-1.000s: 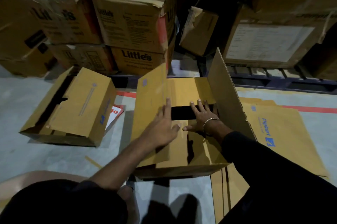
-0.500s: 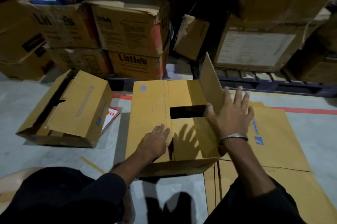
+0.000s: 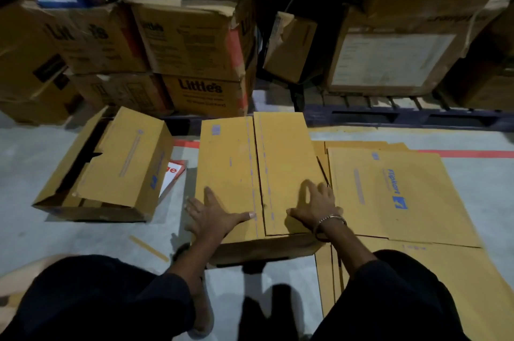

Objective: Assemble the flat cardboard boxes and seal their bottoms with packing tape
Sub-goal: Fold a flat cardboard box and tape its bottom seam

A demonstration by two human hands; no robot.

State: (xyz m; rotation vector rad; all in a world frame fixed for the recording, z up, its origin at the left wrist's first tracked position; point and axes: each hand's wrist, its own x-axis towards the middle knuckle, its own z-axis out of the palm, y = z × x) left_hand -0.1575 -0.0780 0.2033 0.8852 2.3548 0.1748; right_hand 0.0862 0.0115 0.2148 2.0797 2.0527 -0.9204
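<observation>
A yellow-brown cardboard box [image 3: 244, 162] stands on the floor in front of me with both long flaps folded down so they meet along a middle seam. My left hand [image 3: 215, 215] lies flat on the left flap near its front edge, fingers spread. On the right flap my right hand [image 3: 317, 203], with a metal bangle at the wrist, presses down with its fingers spread too. A stack of flat Flipkart boxes [image 3: 397, 193] lies just to the right. No tape roll is in view.
Another folded box [image 3: 111, 171] lies on its side at the left, over a red-and-white sheet [image 3: 173, 174]. Stacked Little's cartons [image 3: 194, 46] and a dark pallet [image 3: 403, 115] with big cartons close off the back. A strip of paper [image 3: 148, 247] lies on the grey floor.
The right flap, upright a second ago, is now folded down under my right hand. The dark gap in the box top is closed. My left hand slid toward the front edge.
</observation>
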